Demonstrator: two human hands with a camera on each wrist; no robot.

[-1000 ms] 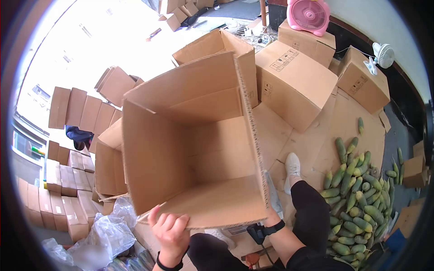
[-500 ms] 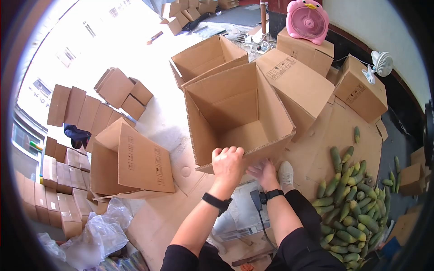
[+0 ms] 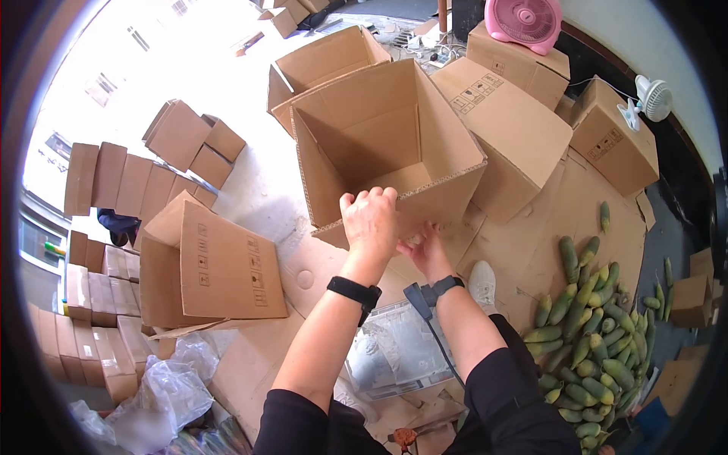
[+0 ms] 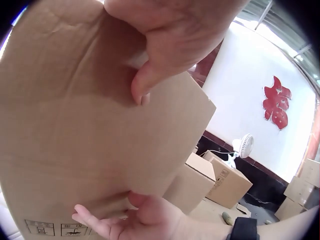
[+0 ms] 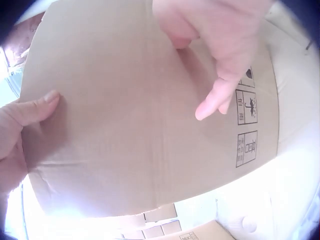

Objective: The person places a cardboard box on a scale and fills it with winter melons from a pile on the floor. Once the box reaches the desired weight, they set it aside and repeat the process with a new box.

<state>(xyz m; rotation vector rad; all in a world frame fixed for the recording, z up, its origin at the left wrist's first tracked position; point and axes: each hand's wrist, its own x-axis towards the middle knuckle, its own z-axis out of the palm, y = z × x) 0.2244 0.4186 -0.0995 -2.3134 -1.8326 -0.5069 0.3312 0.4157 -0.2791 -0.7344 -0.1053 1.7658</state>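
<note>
A large open-topped cardboard box (image 3: pixel 447 199) tilts in front of me in the head view. My left hand (image 3: pixel 370 221) grips its near rim, fingers over the edge and thumb on the outer wall, as the left wrist view shows on the cardboard (image 4: pixel 90 135). Lower and to the right, my right hand (image 3: pixel 427 252) is against the outside of the same wall, its fingers loosely extended. In the right wrist view that hand (image 5: pixel 215 45) lies beside printed symbols on the box (image 5: pixel 115 110), with my left hand (image 5: pixel 22 125) at the opposite edge.
Another open box (image 3: pixel 326 61) stands just behind, a closed one (image 3: pixel 516 129) to the right, and an open one (image 3: pixel 231 265) on the left. Green vegetables (image 3: pixel 599 341) are heaped at right. A clear plastic bin (image 3: pixel 398 353) sits near my feet.
The box has swung away from me and further from my body, its opening now facing up more. My left hand has moved up to the middle of the rim, and the right hand came under it.
</note>
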